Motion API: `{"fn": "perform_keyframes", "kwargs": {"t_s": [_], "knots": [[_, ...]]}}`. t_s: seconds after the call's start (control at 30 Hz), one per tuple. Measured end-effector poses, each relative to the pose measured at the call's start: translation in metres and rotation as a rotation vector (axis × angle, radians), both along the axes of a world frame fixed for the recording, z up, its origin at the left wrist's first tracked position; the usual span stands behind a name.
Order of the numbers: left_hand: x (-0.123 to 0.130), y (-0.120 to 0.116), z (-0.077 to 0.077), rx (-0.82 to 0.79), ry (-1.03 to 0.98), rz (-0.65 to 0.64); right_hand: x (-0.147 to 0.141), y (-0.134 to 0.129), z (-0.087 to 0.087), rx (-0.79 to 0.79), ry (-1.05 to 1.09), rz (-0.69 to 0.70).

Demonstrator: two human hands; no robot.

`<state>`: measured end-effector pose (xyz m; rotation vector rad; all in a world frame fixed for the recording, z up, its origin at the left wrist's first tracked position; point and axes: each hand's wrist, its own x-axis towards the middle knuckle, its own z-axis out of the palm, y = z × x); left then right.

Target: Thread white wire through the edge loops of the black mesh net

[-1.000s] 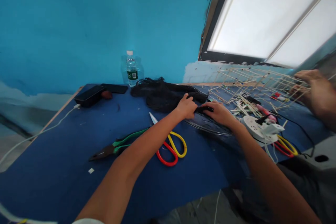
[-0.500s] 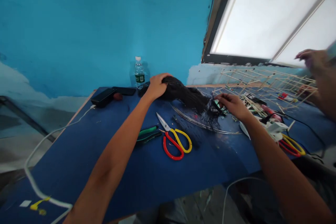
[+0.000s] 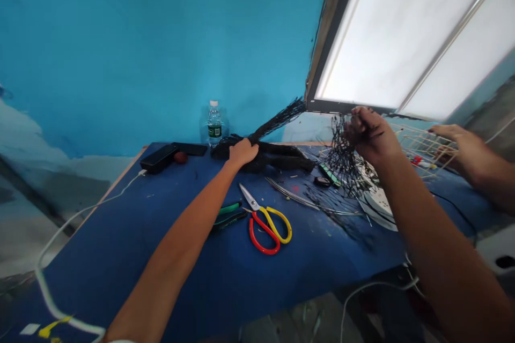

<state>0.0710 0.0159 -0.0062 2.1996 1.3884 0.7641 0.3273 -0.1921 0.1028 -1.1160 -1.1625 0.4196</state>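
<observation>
My left hand (image 3: 244,153) is closed around a thick bundle of black strands (image 3: 287,163) lying at the back of the blue table. One tuft of the bundle sticks up toward the window. Raised to the right, my right hand (image 3: 372,134) pinches a loose, tangled clump of thin black strands (image 3: 346,158) that hangs below the fingers. Scissors (image 3: 269,225) with one red and one yellow handle lie in front of the bundle, blades apart. Pliers with green and black handles (image 3: 229,217) lie left of them, partly behind my left forearm. Thin metal wires (image 3: 298,196) curve across the table.
A water bottle (image 3: 214,124) stands by the wall. Left of it are a black power bank (image 3: 159,158) with a white cable and a dark phone (image 3: 191,148). At right, another person's hands (image 3: 454,142) are at a thin stick frame (image 3: 418,142). A white disc (image 3: 380,209) lies nearby.
My right hand has risen and moved slightly right, away from the bundle, with a clump of strands in it. My left hand still grips the bundle, whose tuft now points up.
</observation>
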Motion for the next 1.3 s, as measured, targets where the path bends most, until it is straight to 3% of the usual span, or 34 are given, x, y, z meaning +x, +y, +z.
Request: {"fn": "perform_keyframes", "kwargs": {"t_s": [0.1, 0.17, 0.3, 0.4, 0.53, 0.63, 0.73, 0.8, 0.9, 0.97, 1.07, 1.17, 1.3], "knots": [[0.030, -0.013, 0.014, -0.003, -0.036, -0.090, -0.003, 0.009, 0.006, -0.059, -0.032, -0.003], [0.047, -0.026, 0.025, 0.021, -0.116, -0.175, -0.008, 0.016, 0.007, -0.119, -0.110, -0.081], [0.066, -0.057, 0.048, 0.037, -0.303, -0.471, -0.030, 0.024, 0.009, -0.234, -0.436, -0.198], [0.064, -0.081, 0.065, -0.042, -0.423, -0.751, -0.056, 0.022, 0.017, -0.211, -0.530, -0.131], [0.036, -0.107, 0.087, -0.154, -0.605, -0.878, -0.088, 0.004, 0.040, -0.101, -0.492, 0.042], [0.001, -0.122, 0.105, -0.120, -0.783, -0.837, -0.104, -0.011, 0.052, 0.111, -0.421, 0.185], [-0.037, -0.130, 0.122, -0.053, -0.981, -0.682, -0.118, -0.018, 0.046, 0.229, -0.293, 0.286], [-0.060, -0.129, 0.130, -0.055, -1.115, -0.612, -0.130, -0.017, 0.033, 0.152, -0.279, 0.344], [-0.092, -0.122, 0.136, -0.083, -1.290, -0.541, -0.155, -0.009, 0.012, -0.113, -0.354, 0.469], [-0.111, -0.113, 0.133, -0.098, -1.336, -0.491, -0.173, 0.000, 0.002, -0.243, -0.358, 0.571], [-0.131, -0.097, 0.117, -0.039, -1.264, -0.400, -0.198, 0.019, -0.008, -0.256, -0.329, 0.620], [-0.137, -0.078, 0.097, 0.027, -1.084, -0.320, -0.218, 0.038, -0.019, -0.228, -0.347, 0.635], [-0.140, -0.055, 0.078, 0.006, -0.943, -0.278, -0.230, 0.057, -0.031, -0.304, -0.428, 0.648]]}}
